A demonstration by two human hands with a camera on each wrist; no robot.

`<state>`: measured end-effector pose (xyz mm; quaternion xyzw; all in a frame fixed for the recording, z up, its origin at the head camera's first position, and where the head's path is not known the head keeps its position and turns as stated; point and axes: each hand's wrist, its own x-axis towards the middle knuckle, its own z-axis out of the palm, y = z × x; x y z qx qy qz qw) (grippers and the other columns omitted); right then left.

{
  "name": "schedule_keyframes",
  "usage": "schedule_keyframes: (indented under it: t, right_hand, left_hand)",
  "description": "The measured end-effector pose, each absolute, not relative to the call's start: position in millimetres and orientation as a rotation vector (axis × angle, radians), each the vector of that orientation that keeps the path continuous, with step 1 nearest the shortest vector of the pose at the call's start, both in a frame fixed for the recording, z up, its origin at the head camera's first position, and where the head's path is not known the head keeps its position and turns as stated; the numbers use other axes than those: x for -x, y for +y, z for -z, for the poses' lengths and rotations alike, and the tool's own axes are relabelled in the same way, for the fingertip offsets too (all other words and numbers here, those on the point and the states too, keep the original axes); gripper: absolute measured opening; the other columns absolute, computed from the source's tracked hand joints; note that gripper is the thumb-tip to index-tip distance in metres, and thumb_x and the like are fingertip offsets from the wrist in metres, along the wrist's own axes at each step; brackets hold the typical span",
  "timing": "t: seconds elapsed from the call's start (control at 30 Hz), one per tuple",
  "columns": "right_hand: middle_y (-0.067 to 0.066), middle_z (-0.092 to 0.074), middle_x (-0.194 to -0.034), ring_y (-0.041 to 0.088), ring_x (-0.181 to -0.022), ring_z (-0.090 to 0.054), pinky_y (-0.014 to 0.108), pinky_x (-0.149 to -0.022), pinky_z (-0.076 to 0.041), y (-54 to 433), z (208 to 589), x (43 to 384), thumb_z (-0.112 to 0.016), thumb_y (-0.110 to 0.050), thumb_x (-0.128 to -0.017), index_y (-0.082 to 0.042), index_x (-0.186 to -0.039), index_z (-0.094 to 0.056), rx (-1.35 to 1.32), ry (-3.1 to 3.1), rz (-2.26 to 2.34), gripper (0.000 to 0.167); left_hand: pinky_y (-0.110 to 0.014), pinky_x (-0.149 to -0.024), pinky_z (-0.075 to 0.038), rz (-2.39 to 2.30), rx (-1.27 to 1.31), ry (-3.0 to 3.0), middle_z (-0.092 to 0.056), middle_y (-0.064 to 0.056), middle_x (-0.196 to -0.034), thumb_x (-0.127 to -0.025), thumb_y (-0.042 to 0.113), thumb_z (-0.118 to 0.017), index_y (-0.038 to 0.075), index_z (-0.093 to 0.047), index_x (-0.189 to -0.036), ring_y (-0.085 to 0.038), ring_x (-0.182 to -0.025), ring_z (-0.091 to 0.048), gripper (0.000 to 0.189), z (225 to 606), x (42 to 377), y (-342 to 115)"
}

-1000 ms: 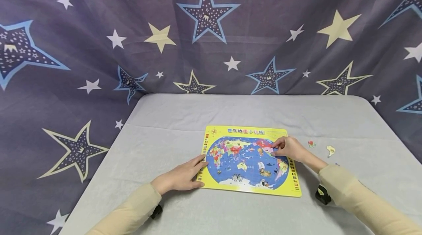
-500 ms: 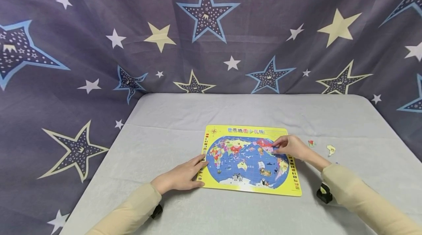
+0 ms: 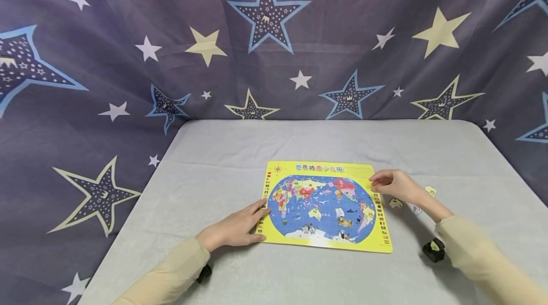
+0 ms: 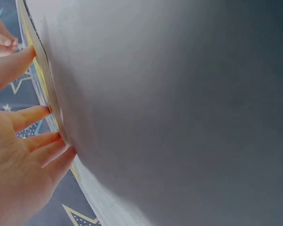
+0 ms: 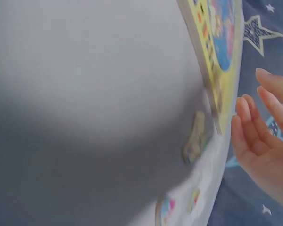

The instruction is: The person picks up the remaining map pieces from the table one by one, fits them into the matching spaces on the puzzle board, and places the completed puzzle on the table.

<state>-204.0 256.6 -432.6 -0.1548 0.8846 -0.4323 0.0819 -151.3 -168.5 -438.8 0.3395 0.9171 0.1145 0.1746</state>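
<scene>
A yellow-bordered world map puzzle board [image 3: 368, 247] lies flat on the table, with coloured continents and animals on a blue oval. At its left edge rests my left hand [image 3: 237, 226], fingers spread and nearly straight; the left wrist view shows the fingertips [image 4: 68, 153] along the board's side. My right hand [image 3: 396, 185] hovers by the board's upper right edge, its fingers loosely bent. Nothing shows between those fingers in the right wrist view, where the hand [image 5: 269, 141] is apart from the board.
Several loose puzzle pieces lie right of the board: a yellowish one [image 3: 396, 203] close beside it, a pale yellow one [image 3: 430, 191] farther out, and a partly hidden pinkish one [image 3: 415, 209]. A star-patterned curtain [image 3: 239, 67] hangs behind the grey table [image 3: 214, 152].
My right hand has let go of the map piece at the board's upper right and moved right, off the map. The left hand stays at the left edge.
</scene>
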Motion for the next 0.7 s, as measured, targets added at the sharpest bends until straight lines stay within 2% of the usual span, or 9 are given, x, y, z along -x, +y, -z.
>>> schedule_keyframes:
  t: [0.37, 0.7]
  right_hand:
    - [0.023, -0.061, -0.093, 0.004, -0.073, -0.058, 0.020, -0.063, -0.050, 289, 424, 194, -0.062, -0.004, -0.081, 0.011, -0.105, -0.057, 0.421, 2.724, 1.267, 0.029]
    - [0.019, -0.064, -0.085, 0.006, -0.069, -0.057, 0.020, -0.060, -0.049, 299, 431, 192, -0.063, 0.002, -0.076, 0.014, -0.100, -0.058, 0.483, 2.718, 1.240, 0.028]
  left_hand:
    - [-0.040, -0.103, -0.028, -0.332, -0.944, 2.601, -0.014, -0.014, -0.146, -0.085, 0.041, -0.055, 0.005, -0.032, -0.137, -0.027, -0.132, -0.019, 0.068, 438, 150, -168]
    - [-0.040, -0.103, -0.028, -0.321, -0.938, 2.590, -0.013, -0.013, -0.146, -0.085, 0.041, -0.054, 0.005, -0.031, -0.137, -0.027, -0.132, -0.018, 0.068, 436, 151, -167]
